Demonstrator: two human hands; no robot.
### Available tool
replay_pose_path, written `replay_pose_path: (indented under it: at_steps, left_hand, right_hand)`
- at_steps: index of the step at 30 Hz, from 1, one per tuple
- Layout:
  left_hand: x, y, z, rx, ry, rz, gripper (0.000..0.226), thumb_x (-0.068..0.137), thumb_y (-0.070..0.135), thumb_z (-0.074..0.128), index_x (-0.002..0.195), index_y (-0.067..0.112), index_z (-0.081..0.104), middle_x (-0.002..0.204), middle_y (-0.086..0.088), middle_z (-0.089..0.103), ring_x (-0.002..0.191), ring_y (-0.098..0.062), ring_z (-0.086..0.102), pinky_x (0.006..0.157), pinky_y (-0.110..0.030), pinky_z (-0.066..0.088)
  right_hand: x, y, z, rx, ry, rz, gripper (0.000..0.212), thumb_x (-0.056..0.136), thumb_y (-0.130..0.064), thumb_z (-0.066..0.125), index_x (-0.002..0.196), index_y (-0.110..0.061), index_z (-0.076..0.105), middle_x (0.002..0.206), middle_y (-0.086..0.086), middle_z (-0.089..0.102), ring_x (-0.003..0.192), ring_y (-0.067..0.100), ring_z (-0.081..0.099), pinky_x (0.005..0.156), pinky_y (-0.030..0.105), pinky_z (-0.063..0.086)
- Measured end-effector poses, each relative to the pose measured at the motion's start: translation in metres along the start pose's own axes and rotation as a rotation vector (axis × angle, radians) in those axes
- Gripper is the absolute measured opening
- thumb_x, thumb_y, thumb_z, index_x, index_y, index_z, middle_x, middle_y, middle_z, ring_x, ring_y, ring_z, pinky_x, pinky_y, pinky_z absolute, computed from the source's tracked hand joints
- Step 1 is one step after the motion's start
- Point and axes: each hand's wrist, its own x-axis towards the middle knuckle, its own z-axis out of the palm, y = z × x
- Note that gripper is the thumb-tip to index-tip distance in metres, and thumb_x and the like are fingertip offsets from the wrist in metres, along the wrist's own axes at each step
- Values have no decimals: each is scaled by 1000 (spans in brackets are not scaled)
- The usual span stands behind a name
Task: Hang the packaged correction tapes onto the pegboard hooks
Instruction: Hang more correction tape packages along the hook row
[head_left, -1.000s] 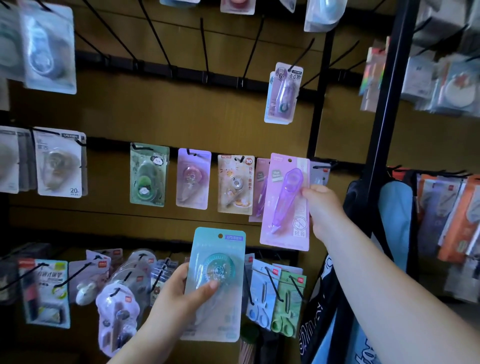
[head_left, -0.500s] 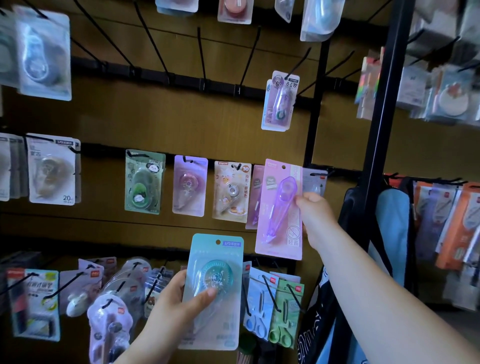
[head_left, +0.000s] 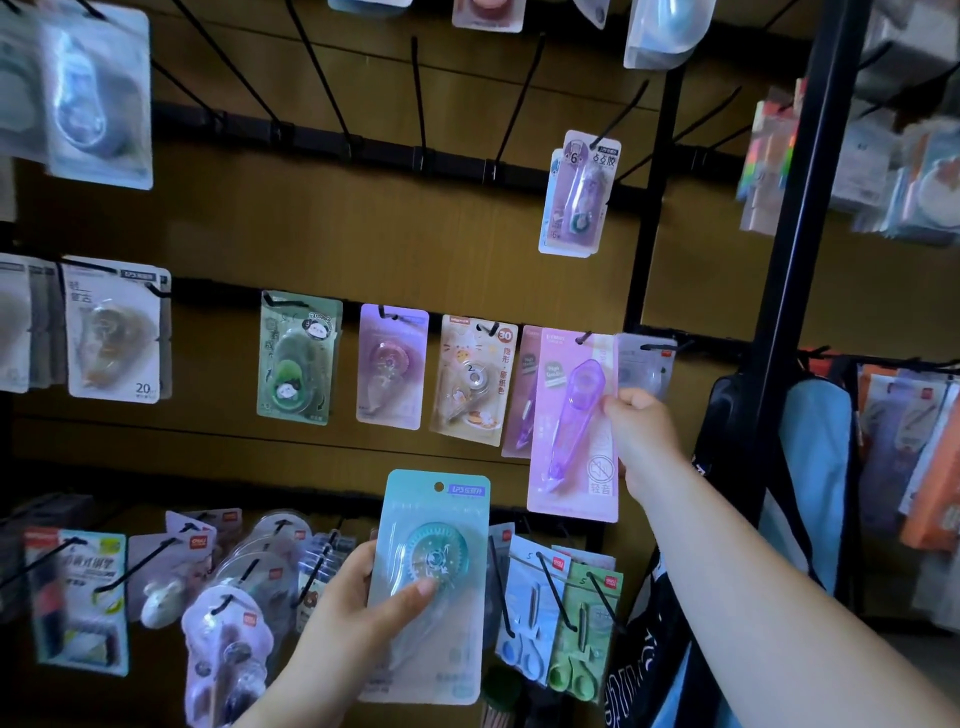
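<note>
right hand (head_left: 641, 434) pinches the right edge of a pink carded pack with a purple pen-style correction tape (head_left: 574, 426), held flat against the middle row of the pegboard (head_left: 363, 239); the pack's top hole sits right at the tip of a black hook (head_left: 584, 338), at about 3 o'clock of the frame centre; cannot tell whether the hook has passed through the hole. just behind it at 9 o'clock, a second purple pack (head_left: 524, 395) hangs partly covered. left hand (head_left: 358, 608) at 6 o'clock grips a teal carded pack with a round correction tape (head_left: 431, 582), thumb pressed across the blister front, fingers behind the card; this pack is upright, free of any hook, in front of the bottom row. middle row, running toward 9 o'clock: a cream pack marked 30 (head_left: 475, 382), a lilac pack (head_left: 392, 366), a green pack (head_left: 298, 358), all hanging. upper row at 1 o'clock: a single lilac pack marked 6 (head_left: 576, 195) on an angled hook. black upright post (head_left: 810, 208) stands right of the right forearm
</note>
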Motion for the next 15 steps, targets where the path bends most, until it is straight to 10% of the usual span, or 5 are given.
replay_pose_path:
  at_steps: [7,15]
  left_hand:
    - [11,6,-5,-94,34,61,34,74,15,70,96,31,49,106,-4,63,97,-23,64,80,-39,55]
    - [27,15,-34,-60,111,104,42,57,29,73,93,34,51,105,-3,63,100,-25,62,90,-48,51]
  right_hand:
    - [22,5,25,-81,83,-33,15,94,-8,39,98,-10,53,64,3,42,52,13,33,47,23,25]
    - [47,7,48,-118,183,-62,17,93,-5,41,96,0,57,86,14,51,82,26,46,50,23,28]
